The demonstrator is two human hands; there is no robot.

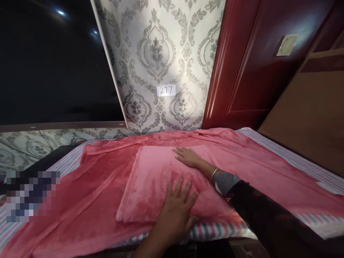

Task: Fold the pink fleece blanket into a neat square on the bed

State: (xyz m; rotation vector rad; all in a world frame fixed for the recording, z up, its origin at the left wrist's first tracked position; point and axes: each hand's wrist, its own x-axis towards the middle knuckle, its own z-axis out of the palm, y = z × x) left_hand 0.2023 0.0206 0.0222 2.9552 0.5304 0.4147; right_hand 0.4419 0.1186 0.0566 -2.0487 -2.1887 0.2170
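Note:
A square, pillow-like bundle of pink plush [150, 179] lies flat; whether it is a folded blanket or a cushion I cannot tell. Beneath it spreads a darker pink plush blanket [99, 186]. Palm down, my left hand [178, 206] rests at the bundle's near side with its fingers spread. My right hand [188, 157] lies flat on the bundle's far right part, its fingers stretched out and a bracelet [214, 174] at the wrist. Neither hand grips anything.
Striped cloth [279, 150] shows around the pink blanket's edges. Behind stands a patterned wall with a paper label [166, 90] reading 277. A large dark screen [53, 71] is at the left. A red wooden panel [249, 71] and a brown board [311, 114] stand right.

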